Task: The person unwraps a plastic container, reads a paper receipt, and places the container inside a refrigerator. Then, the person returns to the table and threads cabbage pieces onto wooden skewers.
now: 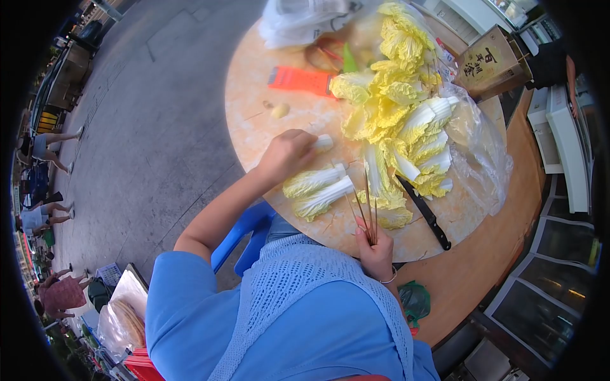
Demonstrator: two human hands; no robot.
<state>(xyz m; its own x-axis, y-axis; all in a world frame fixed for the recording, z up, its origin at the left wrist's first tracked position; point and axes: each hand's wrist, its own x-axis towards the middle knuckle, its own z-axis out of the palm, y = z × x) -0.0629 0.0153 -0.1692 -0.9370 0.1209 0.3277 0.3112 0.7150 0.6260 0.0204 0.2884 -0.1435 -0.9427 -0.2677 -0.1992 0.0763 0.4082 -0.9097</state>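
My left hand is closed with its fingers around a napa cabbage leaf, whose white end sticks out. Below it, two cut cabbage leaves lie side by side on the round table. In my right hand, near the table's front edge, are several thin wooden skewers, pointing away from me. Just beyond the skewers rests a loose leaf. A knife with a black handle lies right of my right hand. A large heap of yellow cabbage leaves covers the table's right part.
An orange-red packet and a small pale lump lie farther left. White plastic bags stand at the far edge, clear plastic at the right. Beyond are a tin box, a blue chair and several people on the pavement.
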